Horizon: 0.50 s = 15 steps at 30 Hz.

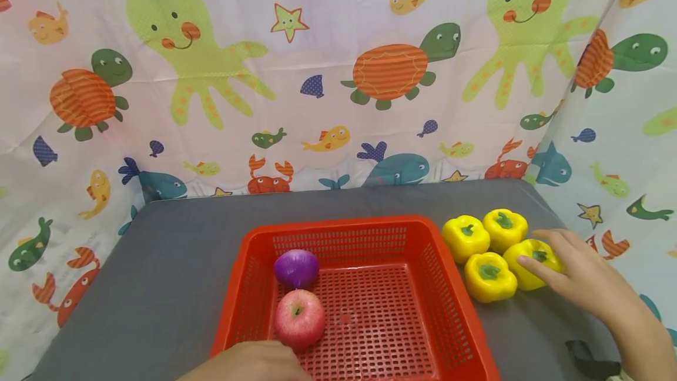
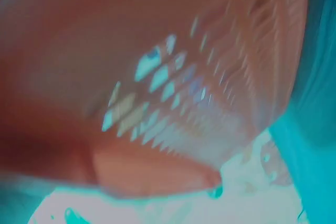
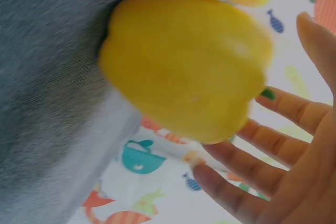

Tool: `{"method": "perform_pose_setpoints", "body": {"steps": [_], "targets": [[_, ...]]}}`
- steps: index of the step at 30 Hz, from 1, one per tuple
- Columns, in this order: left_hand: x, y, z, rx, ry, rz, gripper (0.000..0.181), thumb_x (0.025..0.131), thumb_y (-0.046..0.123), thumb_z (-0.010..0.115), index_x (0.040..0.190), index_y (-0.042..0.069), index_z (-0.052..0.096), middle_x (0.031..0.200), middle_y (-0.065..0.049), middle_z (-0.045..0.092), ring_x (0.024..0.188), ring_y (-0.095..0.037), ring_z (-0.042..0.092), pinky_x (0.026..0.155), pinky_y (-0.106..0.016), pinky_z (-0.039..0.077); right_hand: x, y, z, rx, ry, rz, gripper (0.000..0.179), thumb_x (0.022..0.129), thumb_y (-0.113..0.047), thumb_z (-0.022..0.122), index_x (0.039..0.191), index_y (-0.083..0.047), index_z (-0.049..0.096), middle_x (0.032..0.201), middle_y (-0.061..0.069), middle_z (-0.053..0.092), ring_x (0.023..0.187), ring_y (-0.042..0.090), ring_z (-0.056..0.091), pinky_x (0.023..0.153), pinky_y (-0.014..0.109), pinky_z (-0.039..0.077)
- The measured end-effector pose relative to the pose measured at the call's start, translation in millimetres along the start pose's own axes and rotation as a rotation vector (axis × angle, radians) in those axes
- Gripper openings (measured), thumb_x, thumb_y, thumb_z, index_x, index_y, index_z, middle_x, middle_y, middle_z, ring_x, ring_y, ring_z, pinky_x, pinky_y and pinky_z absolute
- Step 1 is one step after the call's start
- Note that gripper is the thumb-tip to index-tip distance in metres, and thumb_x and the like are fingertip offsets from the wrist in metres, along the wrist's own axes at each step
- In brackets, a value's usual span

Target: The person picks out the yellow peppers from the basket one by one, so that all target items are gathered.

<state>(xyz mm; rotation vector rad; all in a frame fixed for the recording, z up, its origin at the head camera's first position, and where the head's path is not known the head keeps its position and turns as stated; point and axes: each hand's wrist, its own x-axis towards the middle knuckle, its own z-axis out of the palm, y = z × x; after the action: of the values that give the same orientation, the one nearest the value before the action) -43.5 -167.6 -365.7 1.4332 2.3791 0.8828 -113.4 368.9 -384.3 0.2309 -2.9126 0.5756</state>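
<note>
Several yellow bell peppers [image 1: 490, 277] stand grouped on the grey table, right of a red plastic basket [image 1: 338, 229]. My right hand [image 1: 573, 269] reaches over the rightmost pepper [image 1: 520, 263]. In the right wrist view, its fingers [image 3: 283, 148] are spread beside a pepper [image 3: 186, 66], and the thumb stands apart from it. Inside the basket, at the left, a purple onion [image 1: 297, 268] lies behind a red apple [image 1: 299, 319]. My left hand [image 1: 251, 362] is at the basket's front left, partly cut off. In the blurred left wrist view, a finger [image 2: 152, 172] lies along the basket wall [image 2: 210, 77]; its grip is unclear.
A white curtain [image 1: 328, 34] printed with sea animals hangs behind and beside the grey table [image 1: 174, 263]. A black strap-like thing [image 1: 589, 360] is at my right wrist. Grey tabletop shows left of the basket.
</note>
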Motion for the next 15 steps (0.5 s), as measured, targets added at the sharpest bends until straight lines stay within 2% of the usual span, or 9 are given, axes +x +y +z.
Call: {"method": "perform_pose_setpoints", "body": {"steps": [2, 3, 5, 7, 9, 10, 13, 15], "targets": [[-4.7, -2.0, -12.2, 0.074, 0.066, -0.071, 0.041, 0.094, 0.050, 0.065, 0.133, 0.040, 0.059, 0.123, 0.023, 0.058, 0.113, -0.001, 0.053, 0.090, -0.035, 0.052, 0.7, -9.7, -1.5, 0.007, 0.043, -0.040, 0.060, 0.092, -0.038, 0.073, 0.130, 0.004, 0.053, 0.129, 0.031, 0.049, 0.115, 0.050, 0.041, 0.087, 0.073, 0.035], [-7.2, -5.2, -18.7, 0.122, 0.101, -0.130, 0.051, 0.093, 0.053, 0.064, 0.140, 0.037, 0.055, 0.134, 0.018, 0.055, 0.125, -0.008, 0.049, 0.097, -0.046, 0.049, 1.7, -15.8, -1.8, 0.016, 0.067, -0.071, 0.059, 0.091, -0.036, 0.074, 0.130, 0.004, 0.053, 0.132, 0.031, 0.048, 0.119, 0.052, 0.039, 0.091, 0.074, 0.032], [-9.6, -12.5, -30.2, 0.219, 0.132, -0.263, 0.066, 0.091, 0.060, 0.062, 0.149, 0.035, 0.046, 0.151, 0.010, 0.044, 0.143, -0.021, 0.031, 0.106, -0.062, 0.034, 4.1, -30.9, -1.8, 0.040, 0.088, -0.130, 0.063, 0.090, -0.033, 0.075, 0.138, 0.000, 0.051, 0.141, 0.030, 0.043, 0.129, 0.054, 0.032, 0.101, 0.076, 0.020], [-9.7, -18.1, -36.5, 0.283, 0.143, -0.389, 0.076, 0.089, 0.068, 0.058, 0.155, 0.037, 0.036, 0.161, 0.005, 0.029, 0.150, -0.033, 0.009, 0.110, -0.071, 0.012, 5.9, -49.8, 0.5, 0.074, 0.055, -0.175, 0.072, 0.090, -0.034, 0.074, 0.149, -0.007, 0.042, 0.154, 0.027, 0.031, 0.141, 0.054, 0.016, 0.107, 0.075, 0.002], [-8.7, -25.0, -39.5, 0.319, 0.142, -0.444, 0.084, 0.087, 0.071, 0.057, 0.158, 0.035, 0.029, 0.166, 0.000, 0.015, 0.150, -0.040, -0.006, 0.111, -0.068, -0.008, 7.5, -69.6, 4.8, 0.108, -0.028, -0.213, 0.080, 0.092, -0.037, 0.071, 0.158, -0.017, 0.030, 0.163, 0.020, 0.017, 0.147, 0.050, 0.000, 0.108, 0.070, -0.012], [-7.7, -27.8, -40.1, 0.331, 0.137, -0.459, 0.086, 0.087, 0.072, 0.056, 0.159, 0.034, 0.027, 0.167, -0.001, 0.011, 0.149, -0.042, -0.010, 0.110, -0.065, -0.015, 7.9, -79.4, 7.2, 0.120, -0.079, -0.221, 0.082, 0.094, -0.039, 0.069, 0.160, -0.022, 0.024, 0.165, 0.016, 0.011, 0.148, 0.047, -0.008, 0.107, 0.069, -0.017], [-4.6, -34.2, -38.9, 0.376, 0.130, -0.470, 0.088, 0.086, 0.074, 0.053, 0.159, 0.031, 0.028, 0.167, -0.001, 0.007, 0.148, -0.045, -0.012, 0.110, -0.060, -0.021, 8.0, -103.9, 13.8, 0.134, -0.201, -0.222, 0.083, 0.096, -0.048, 0.063, 0.161, -0.030, 0.016, 0.167, 0.009, 0.002, 0.148, 0.042, -0.015, 0.106, 0.068, -0.018], [-3.2, -36.3, -38.0, 0.389, 0.129, -0.470, 0.088, 0.086, 0.075, 0.052, 0.158, 0.030, 0.030, 0.167, 0.000, 0.006, 0.148, -0.045, -0.011, 0.110, -0.059, -0.021, 7.8, -112.8, 16.5, 0.127, -0.233, -0.223, 0.082, 0.096, -0.052, 0.061, 0.161, -0.029, 0.017, 0.167, 0.008, 0.002, 0.149, 0.042, -0.014, 0.108, 0.068, -0.016]]}}
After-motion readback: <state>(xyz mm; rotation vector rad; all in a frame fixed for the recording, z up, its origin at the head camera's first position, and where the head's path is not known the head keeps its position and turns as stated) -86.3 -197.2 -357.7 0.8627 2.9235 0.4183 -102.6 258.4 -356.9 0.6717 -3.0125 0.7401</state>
